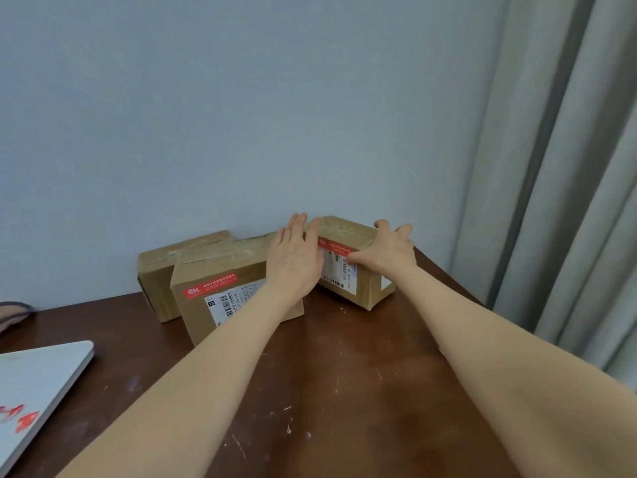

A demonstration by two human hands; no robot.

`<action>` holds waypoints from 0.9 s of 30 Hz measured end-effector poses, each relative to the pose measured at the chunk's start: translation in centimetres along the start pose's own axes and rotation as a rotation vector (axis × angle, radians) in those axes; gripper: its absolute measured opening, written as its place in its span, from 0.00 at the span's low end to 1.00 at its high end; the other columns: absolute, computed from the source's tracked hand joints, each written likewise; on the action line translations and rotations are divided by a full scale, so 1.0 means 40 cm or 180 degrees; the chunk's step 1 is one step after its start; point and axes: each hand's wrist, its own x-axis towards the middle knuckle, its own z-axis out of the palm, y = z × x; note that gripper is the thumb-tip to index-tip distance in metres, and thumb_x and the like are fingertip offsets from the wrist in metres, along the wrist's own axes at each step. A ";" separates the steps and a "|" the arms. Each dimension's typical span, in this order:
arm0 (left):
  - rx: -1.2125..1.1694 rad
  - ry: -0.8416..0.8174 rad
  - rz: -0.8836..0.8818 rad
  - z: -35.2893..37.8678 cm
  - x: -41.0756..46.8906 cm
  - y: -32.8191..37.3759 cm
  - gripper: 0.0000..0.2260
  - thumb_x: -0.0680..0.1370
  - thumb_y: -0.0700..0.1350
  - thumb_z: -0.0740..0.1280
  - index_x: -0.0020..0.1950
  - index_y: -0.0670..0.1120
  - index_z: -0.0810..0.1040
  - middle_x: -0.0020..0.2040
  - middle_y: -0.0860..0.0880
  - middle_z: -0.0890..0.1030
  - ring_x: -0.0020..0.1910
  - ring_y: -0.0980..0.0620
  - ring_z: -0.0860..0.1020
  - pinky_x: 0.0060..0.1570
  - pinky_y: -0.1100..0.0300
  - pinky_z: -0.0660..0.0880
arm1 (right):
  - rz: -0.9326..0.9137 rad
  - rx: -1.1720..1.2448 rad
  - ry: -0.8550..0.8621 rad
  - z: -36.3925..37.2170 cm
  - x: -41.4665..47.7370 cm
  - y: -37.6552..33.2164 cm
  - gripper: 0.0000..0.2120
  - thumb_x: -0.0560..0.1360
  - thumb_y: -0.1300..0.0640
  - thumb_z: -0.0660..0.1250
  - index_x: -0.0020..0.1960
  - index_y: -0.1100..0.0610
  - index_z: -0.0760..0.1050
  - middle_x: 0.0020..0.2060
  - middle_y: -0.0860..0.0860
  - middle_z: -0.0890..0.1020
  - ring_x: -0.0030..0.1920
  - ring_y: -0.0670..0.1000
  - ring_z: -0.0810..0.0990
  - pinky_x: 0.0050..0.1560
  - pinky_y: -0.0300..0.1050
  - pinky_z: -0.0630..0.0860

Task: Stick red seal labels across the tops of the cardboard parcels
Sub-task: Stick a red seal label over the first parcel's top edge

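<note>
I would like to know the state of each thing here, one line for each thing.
Right parcel: taped shut, red label on front, both hands on it.
Middle parcel: taped shut, red label on front, untouched.
Left parcel: taped shut, no red label visible.
Laptop: closed.
Left hand: open, flat against the right parcel.
Right hand: fingers spread over the right parcel's top edge.

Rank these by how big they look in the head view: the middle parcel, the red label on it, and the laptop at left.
1. Middle parcel, partly hidden by an arm
2. Laptop, cut off by the frame and nearer the camera, so these two are unsure
3. Red label, clearly smallest
</note>
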 end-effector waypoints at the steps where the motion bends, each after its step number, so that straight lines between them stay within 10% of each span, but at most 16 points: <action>1: -0.0062 0.0022 -0.0045 -0.012 -0.004 0.001 0.26 0.81 0.48 0.55 0.77 0.45 0.53 0.77 0.42 0.55 0.77 0.46 0.51 0.74 0.51 0.53 | 0.0020 -0.0018 0.0092 -0.013 -0.014 0.000 0.41 0.64 0.43 0.75 0.70 0.52 0.60 0.63 0.58 0.61 0.62 0.62 0.68 0.49 0.49 0.70; 13: -0.0655 0.0374 -0.0404 -0.199 -0.092 0.003 0.26 0.81 0.46 0.57 0.77 0.42 0.52 0.76 0.42 0.58 0.75 0.45 0.58 0.69 0.51 0.61 | -0.0066 0.0295 0.0562 -0.197 -0.182 -0.037 0.37 0.63 0.40 0.74 0.65 0.53 0.66 0.59 0.55 0.64 0.61 0.60 0.69 0.53 0.50 0.71; 27: -0.1113 0.0498 -0.0066 -0.338 -0.297 0.017 0.23 0.81 0.50 0.56 0.76 0.49 0.57 0.73 0.46 0.63 0.69 0.48 0.67 0.63 0.53 0.68 | -0.0401 0.0973 -0.0282 -0.222 -0.437 -0.013 0.22 0.63 0.41 0.75 0.49 0.54 0.76 0.45 0.49 0.82 0.45 0.49 0.81 0.48 0.47 0.79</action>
